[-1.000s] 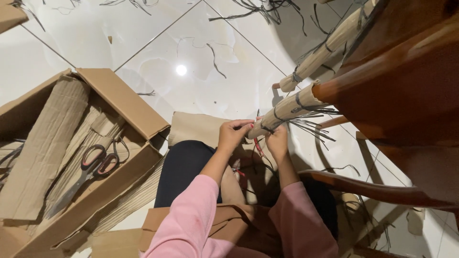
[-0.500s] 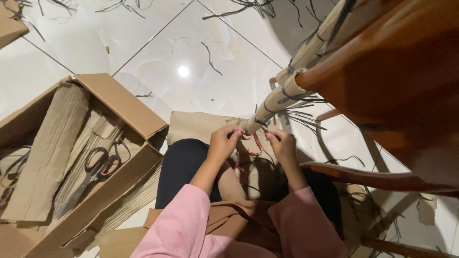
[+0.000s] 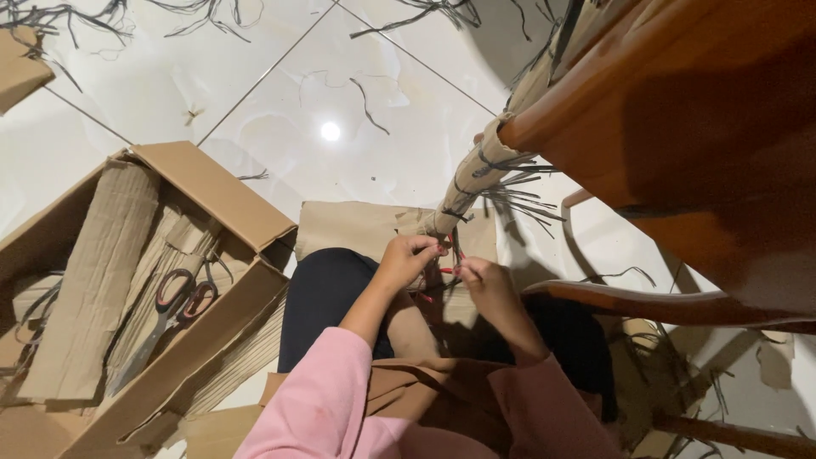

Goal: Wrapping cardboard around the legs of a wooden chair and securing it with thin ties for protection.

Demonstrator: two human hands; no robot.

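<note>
A cardboard-wrapped chair leg (image 3: 484,183) slants down from the upper right, bound with dark plastic ties. My left hand (image 3: 406,259) pinches at the lower end of the wrap. My right hand (image 3: 482,282) sits just beside it, fingers closed on a thin red-tipped strand between the two hands. Both hands meet above my lap, over dark trousers and a sheet of brown cardboard (image 3: 348,225) lying on the floor. Pink sleeves cover both forearms.
An open cardboard box (image 3: 212,183) on the left holds corrugated strips and red-handled scissors (image 3: 174,302). A wooden chair (image 3: 705,161) fills the right side, with a curved rail (image 3: 646,302) near my right arm. Cut dark ties (image 3: 365,93) litter the white tiled floor.
The view has shifted so the chair leg stands steeper and nearer. Both hands have stayed together at the wrap's lower end, moving slightly down the leg.
</note>
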